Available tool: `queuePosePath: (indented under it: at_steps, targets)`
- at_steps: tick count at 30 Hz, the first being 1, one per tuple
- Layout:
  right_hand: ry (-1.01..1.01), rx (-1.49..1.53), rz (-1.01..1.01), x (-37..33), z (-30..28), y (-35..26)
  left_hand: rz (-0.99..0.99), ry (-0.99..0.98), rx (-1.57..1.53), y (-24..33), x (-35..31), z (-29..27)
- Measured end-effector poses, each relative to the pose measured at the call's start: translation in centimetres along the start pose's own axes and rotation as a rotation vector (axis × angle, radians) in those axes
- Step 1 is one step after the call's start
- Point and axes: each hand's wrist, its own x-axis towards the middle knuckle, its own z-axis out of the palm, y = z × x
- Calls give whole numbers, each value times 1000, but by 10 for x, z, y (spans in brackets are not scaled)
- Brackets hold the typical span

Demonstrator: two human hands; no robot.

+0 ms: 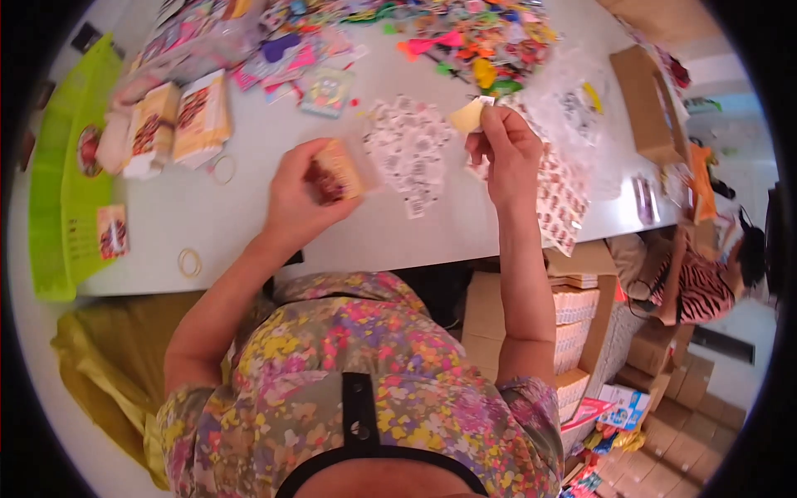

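Observation:
My left hand (295, 199) is closed around a small orange-and-brown printed pack (340, 170), held above the table. A clear plastic edge shows beside the pack. Higher up and to the right, my right hand (508, 145) pinches a small yellow slip (467, 116) with a white bit at its top between thumb and fingers. Spread on the tabletop between the hands are many small white printed labels (407, 149). Under my right wrist lies a sheet of small brown-and-red prints (563, 199).
A lime-green basket (50, 199) stands at the left edge, near banded orange card stacks (199, 116) and a loose rubber band (189, 263). Colourful small trinkets (473, 41) cover the back. An open carton (573, 324) stands below the table's right side. Another person (706, 278) is at far right.

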Motion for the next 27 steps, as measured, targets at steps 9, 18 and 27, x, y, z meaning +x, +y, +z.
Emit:
queuePosePath:
  at_steps: [9,18,27]
  targets:
    - [-225,-777,-590,-36,89,-3,89,137,189,9,-3,-5]
    - [-500,-1109,-449,-38,124,-4,233,184,389,7,-12,-25]
    - [-301,-997,-697,61,132,65,-133,285,4,-29,-11,-37]
